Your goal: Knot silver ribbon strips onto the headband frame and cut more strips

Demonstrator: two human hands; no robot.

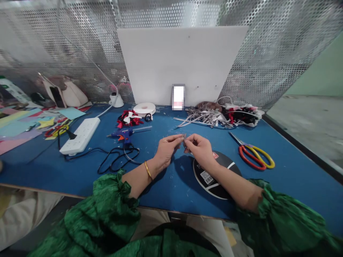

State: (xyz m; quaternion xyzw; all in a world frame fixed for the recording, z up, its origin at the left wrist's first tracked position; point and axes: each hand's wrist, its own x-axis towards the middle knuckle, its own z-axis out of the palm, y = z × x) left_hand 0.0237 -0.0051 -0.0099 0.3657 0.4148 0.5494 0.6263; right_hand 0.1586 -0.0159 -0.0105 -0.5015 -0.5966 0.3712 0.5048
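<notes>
Above the middle of the blue table, my left hand and my right hand meet fingertip to fingertip. Both pinch a small grey ribbon piece, mostly covered by the fingers. Under my right forearm lies a round black disc with a white label. A heap of grey ribbon strips is spread beyond my hands, to the right. Scissors with red and yellow handles rest to the right, blades partly apart. A blue glue gun lies left of my left hand, its black cord looped.
Red, black and white bows lie beside a white ribbon roll. A lit phone leans on the white board. A white power strip and coloured sheets are on the left; a dark bundle sits back right.
</notes>
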